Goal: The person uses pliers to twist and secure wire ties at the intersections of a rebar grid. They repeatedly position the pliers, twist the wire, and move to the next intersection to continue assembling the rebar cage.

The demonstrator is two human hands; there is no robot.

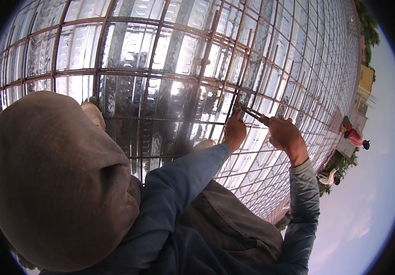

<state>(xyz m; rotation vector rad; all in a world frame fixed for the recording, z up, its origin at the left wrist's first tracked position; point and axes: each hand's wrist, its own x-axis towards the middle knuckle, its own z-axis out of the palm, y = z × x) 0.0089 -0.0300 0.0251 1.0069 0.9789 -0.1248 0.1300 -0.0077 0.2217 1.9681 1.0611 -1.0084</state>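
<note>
My right hand (287, 136) is closed round the handles of dark pincers (254, 114), which show a bit of orange near the grip. The jaws reach left to a crossing of the rusty rebar grid (149, 72). Close beside them, my left hand (235, 130) has its fingers pinched together at the same crossing. Whatever those fingers hold is too small to make out. Both my arms wear blue-grey sleeves.
Shiny ribbed metal decking (124, 98) lies under the bars. My bent knee (55, 178) fills the lower left, with a shoe (94, 114) on the grid beyond it. Far right are a person in red (354, 136) and another in white (329, 176), near a yellow building (366, 79).
</note>
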